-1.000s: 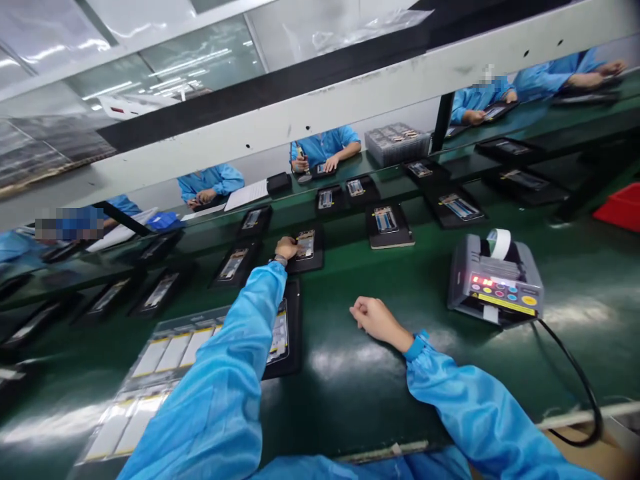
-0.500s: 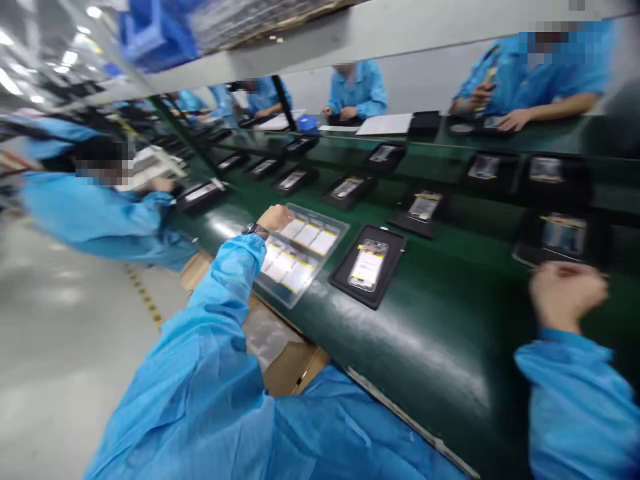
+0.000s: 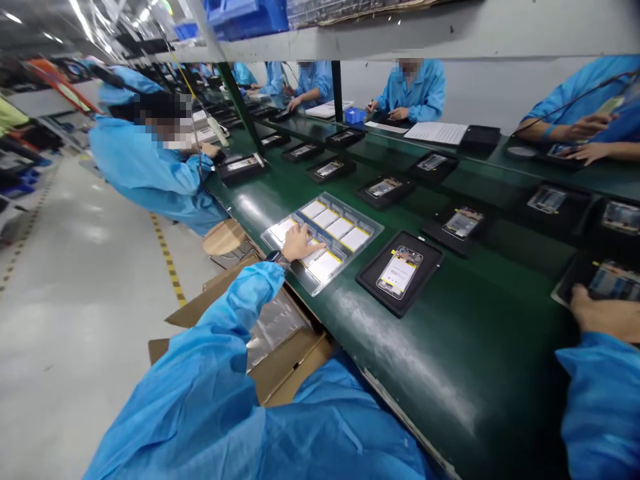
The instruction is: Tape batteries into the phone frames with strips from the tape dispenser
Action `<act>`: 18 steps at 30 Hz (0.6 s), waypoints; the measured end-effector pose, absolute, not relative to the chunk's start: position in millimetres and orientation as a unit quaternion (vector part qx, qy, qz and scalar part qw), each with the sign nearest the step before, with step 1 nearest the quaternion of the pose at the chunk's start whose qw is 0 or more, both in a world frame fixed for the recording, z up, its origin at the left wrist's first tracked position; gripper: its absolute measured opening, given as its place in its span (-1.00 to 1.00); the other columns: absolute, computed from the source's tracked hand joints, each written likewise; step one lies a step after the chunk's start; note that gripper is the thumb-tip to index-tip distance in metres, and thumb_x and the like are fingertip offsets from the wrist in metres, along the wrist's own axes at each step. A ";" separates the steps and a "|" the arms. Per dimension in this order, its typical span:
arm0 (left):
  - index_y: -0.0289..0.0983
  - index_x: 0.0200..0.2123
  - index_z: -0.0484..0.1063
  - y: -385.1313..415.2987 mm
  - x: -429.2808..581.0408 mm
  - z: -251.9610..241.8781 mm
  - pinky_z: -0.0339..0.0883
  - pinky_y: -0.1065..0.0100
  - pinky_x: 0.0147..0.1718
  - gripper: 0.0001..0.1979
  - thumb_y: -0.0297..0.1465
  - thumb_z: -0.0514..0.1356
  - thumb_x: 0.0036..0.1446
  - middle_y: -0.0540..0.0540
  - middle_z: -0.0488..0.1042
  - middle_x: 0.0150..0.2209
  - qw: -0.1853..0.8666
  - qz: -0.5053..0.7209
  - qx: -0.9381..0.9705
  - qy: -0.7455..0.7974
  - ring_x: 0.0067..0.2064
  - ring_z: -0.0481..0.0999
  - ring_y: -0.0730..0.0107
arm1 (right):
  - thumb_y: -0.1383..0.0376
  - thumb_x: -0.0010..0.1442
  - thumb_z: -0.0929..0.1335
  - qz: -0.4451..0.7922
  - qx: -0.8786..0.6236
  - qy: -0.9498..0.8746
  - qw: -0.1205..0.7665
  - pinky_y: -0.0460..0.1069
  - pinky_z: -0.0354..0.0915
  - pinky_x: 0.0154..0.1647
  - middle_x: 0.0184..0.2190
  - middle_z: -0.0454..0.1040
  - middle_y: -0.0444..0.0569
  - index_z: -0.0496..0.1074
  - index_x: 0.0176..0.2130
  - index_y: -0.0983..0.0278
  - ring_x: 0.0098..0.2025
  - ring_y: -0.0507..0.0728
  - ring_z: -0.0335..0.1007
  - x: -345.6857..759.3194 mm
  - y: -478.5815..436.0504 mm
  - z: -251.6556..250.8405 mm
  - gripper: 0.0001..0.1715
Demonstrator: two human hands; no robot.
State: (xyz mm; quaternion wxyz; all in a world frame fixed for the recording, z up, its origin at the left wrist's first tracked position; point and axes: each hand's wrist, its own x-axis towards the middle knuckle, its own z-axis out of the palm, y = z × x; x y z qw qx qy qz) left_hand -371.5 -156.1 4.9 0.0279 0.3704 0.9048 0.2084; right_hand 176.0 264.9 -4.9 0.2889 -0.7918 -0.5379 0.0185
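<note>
My left hand lies with fingers stretched over a white, yellow-edged cell in a clear plastic tray holding several such cells on the green belt. Just right of that tray sits a black carrier with a phone body in it. At the far right my right hand rests curled on the near edge of another black carrier that holds a phone body. Its fingertips are hidden.
Several more black carriers with phone bodies ride the belt toward the back. A person in blue sits to my left by a wooden stool. Other people in blue work across the belt. An open cardboard box stands below the belt edge.
My view has swung left along the belt. My left hand came back from a far carrier onto the clear tray of cells. My right hand moved right onto a carrier.
</note>
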 end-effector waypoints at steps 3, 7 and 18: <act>-0.49 0.24 0.31 -142.2 -364.9 1.1 0.12 -0.04 0.26 -0.13 0.09 0.28 0.12 -0.57 0.34 0.18 -0.011 0.175 0.337 0.925 0.24 0.30 -0.30 | -0.07 0.07 0.50 0.054 -0.818 -0.497 0.287 0.41 -0.26 0.35 0.30 0.10 0.80 0.11 0.40 0.68 0.43 0.57 -0.05 166.4 268.9 -2.3 0.26; -0.52 0.27 0.27 -143.2 -369.3 5.5 0.12 -0.01 0.25 -0.18 0.07 0.19 0.24 -0.56 0.36 0.18 -0.022 0.182 0.335 0.924 0.24 0.30 -0.26 | 0.19 0.03 0.53 0.060 -0.816 -0.503 0.278 0.36 -0.39 0.42 0.34 0.05 0.76 0.06 0.43 0.66 0.45 0.58 -0.09 162.9 274.2 1.7 0.22; -0.48 0.24 0.30 -156.7 -388.0 50.1 0.12 -0.04 0.26 -0.02 0.15 0.38 0.00 -0.50 0.43 0.11 -0.116 0.235 0.369 0.892 0.23 0.32 -0.35 | 0.25 0.04 0.46 0.038 -0.811 -0.504 0.295 0.41 -0.34 0.40 0.32 0.08 0.78 0.09 0.43 0.67 0.44 0.61 -0.05 148.7 279.9 -1.1 0.13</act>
